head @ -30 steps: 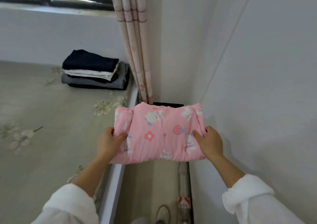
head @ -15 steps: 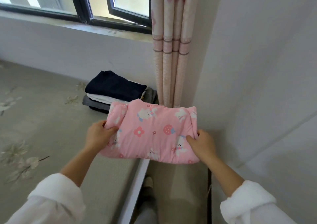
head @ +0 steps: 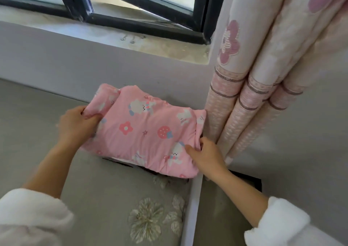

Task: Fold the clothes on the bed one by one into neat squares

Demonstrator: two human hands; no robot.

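A folded pink garment (head: pixel 145 129) printed with rabbits, flowers and strawberries lies over the stack of folded clothes (head: pixel 120 162) in the bed's far right corner; only a dark and white sliver of that stack shows under its near edge. My left hand (head: pixel 75 123) grips the garment's left rolled edge, thumb on top. At the garment's right near corner my right hand (head: pixel 207 155) holds the cloth with curled fingers.
The grey bed sheet with pale flower prints (head: pixel 146 221) spreads below. A white bed frame edge (head: pixel 192 208) runs on the right, with a floor gap beyond. Pink patterned curtain folds (head: pixel 244 104) hang close on the right. A window sill and dark window frame (head: pixel 143 27) lie behind.
Both hands carried the pink garment forward and left from beside the bed onto the stack in the corner; the dark folded clothes are now covered.
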